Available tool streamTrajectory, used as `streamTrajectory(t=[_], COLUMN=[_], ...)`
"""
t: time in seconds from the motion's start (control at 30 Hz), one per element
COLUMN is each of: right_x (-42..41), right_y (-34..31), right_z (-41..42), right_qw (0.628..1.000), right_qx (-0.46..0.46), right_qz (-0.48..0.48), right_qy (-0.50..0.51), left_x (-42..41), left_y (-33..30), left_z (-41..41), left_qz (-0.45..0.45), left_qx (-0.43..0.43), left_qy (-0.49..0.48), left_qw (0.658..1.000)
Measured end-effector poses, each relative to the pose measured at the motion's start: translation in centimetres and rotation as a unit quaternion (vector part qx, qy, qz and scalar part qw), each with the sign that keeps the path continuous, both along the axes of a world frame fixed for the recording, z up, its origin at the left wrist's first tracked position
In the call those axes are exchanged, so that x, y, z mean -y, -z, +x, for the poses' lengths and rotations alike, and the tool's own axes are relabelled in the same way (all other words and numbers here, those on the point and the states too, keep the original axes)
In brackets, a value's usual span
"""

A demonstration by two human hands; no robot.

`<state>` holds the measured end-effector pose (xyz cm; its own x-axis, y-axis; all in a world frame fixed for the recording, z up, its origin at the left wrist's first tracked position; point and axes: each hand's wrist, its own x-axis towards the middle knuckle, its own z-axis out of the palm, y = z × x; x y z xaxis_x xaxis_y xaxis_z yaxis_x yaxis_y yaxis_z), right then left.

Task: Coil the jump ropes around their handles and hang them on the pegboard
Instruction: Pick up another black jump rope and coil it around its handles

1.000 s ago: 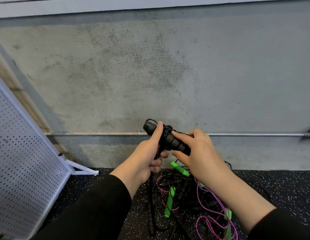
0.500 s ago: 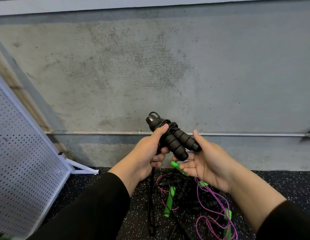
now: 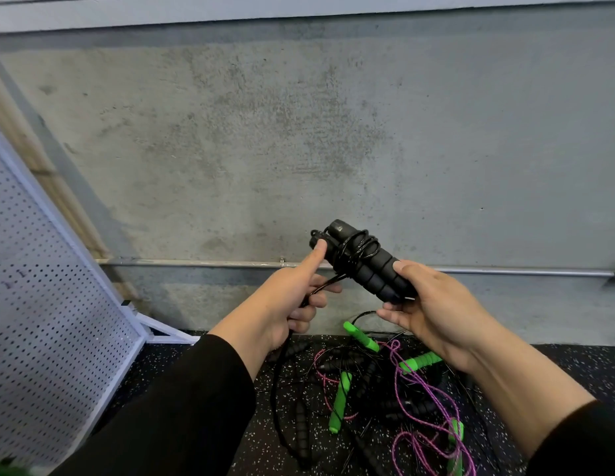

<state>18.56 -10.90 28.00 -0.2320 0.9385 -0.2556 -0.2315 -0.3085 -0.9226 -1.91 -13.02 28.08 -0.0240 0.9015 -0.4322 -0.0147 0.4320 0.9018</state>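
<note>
The right hand [image 3: 433,307] has shifted to grip the black handles' [image 3: 364,266] lower end; the left hand [image 3: 292,297] keeps clutching the rope [image 3: 320,286], winding unfinished.

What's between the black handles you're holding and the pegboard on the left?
In the head view, only the left hand, feeding the black cord, lies between the black handles and the pegboard; beyond it, just bare concrete wall and a metal pipe.
</note>
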Motion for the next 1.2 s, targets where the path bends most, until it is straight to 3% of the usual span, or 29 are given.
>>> streamTrajectory(t=[0.23, 0.4, 0.53, 0.63, 0.9, 1.03, 1.2], right_x=[0.0, 0.3, 0.4, 0.1, 0.2, -0.1, -0.9], right_y=[0.3, 0.2, 0.8, 0.6, 1.2, 1.3, 1.4], right_z=[-0.3, -0.4, -0.1, 0.5, 0.5, 0.5, 0.4], right_qw=[0.992, 0.935, 0.903, 0.909, 0.973, 0.971, 0.937], right_qx=[0.086, 0.258, 0.328, 0.321, 0.147, 0.161, 0.268], right_qz=[0.095, 0.237, 0.254, 0.236, 0.107, 0.146, 0.223], right_qy=[0.002, -0.058, -0.115, -0.125, -0.145, -0.1, -0.02], left_x=[0.0, 0.2, 0.0, 0.1, 0.1, 0.2, 0.7], left_y=[-0.3, 0.5, 0.9, 0.7, 0.8, 0.8, 0.4], left_z=[-0.2, 0.9, 1.4, 1.4, 2.0, 2.0, 2.3], left_qz=[0.035, 0.046, 0.08, 0.105, 0.123, 0.113, 0.065], left_qx=[0.06, 0.054, 0.061, 0.05, 0.044, 0.048, 0.014], left_qy=[-0.001, -0.055, -0.058, -0.042, -0.048, -0.038, 0.002], left_qw=[0.998, 0.996, 0.993, 0.992, 0.99, 0.992, 0.998])
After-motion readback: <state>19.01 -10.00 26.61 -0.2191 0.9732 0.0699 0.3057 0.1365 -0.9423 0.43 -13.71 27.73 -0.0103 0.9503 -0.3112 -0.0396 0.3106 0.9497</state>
